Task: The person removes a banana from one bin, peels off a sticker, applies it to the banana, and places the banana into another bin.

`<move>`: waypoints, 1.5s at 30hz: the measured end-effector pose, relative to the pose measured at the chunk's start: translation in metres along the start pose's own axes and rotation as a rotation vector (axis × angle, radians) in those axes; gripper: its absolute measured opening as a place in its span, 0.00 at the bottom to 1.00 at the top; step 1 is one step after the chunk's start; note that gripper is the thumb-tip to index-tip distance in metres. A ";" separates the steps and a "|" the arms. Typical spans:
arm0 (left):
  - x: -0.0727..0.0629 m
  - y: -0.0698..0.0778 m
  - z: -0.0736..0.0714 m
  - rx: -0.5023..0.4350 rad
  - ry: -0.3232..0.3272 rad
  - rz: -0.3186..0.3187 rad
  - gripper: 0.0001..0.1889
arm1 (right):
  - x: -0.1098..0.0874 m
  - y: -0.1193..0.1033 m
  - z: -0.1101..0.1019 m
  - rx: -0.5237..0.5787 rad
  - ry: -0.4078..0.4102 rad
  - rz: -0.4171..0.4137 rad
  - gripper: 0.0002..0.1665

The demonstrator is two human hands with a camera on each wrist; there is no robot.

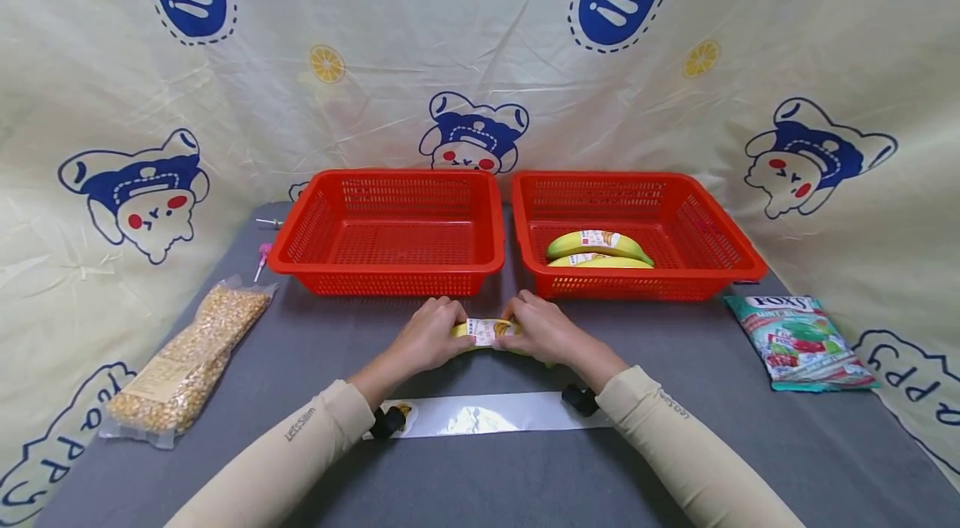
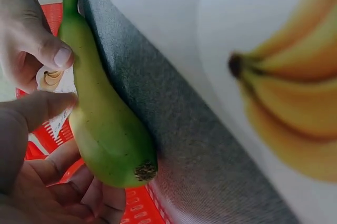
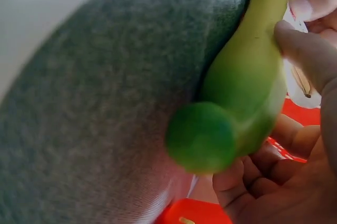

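A yellow-green banana is held just above or on the grey table, in front of the two baskets. My left hand grips its blunt end, the thumb on one side and curled fingers beneath. At the stem end my right hand holds it likewise. Across the banana's middle lies a white label with a banana picture, and both thumbs are beside it. Nearer me a shiny white strip lies flat, with a banana sticker at its left end.
Behind the hands stand a left red basket and a right red basket. Labelled bananas lie in the right one. A bag of corn kernels is at left, a candy bag at right, and a pink lollipop by the left basket.
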State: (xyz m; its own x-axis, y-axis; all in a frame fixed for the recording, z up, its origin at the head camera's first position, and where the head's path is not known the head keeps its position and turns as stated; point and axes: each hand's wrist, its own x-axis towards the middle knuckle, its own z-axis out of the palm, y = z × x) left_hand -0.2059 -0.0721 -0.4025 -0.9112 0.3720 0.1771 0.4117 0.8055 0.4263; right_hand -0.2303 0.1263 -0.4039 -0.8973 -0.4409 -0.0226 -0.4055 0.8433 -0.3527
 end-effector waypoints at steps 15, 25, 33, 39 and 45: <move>0.002 0.000 0.004 0.137 -0.014 0.066 0.18 | -0.003 0.000 0.004 -0.035 0.036 -0.022 0.23; 0.002 -0.002 0.005 0.102 -0.007 0.063 0.18 | 0.001 -0.005 0.001 0.028 -0.011 0.088 0.25; 0.000 -0.001 0.004 0.085 -0.045 0.037 0.19 | 0.002 0.003 0.002 0.188 -0.038 0.119 0.21; -0.001 0.001 0.003 0.092 -0.039 0.028 0.19 | 0.003 0.012 -0.001 0.331 -0.086 0.077 0.14; 0.001 -0.003 0.005 0.043 -0.048 0.013 0.19 | 0.004 0.019 0.001 0.384 -0.150 0.148 0.17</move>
State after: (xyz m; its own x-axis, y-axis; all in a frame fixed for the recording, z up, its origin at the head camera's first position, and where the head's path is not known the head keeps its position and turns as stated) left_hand -0.2081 -0.0719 -0.4077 -0.9042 0.4037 0.1393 0.4250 0.8188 0.3859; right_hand -0.2417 0.1402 -0.4117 -0.8940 -0.3875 -0.2249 -0.1544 0.7376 -0.6573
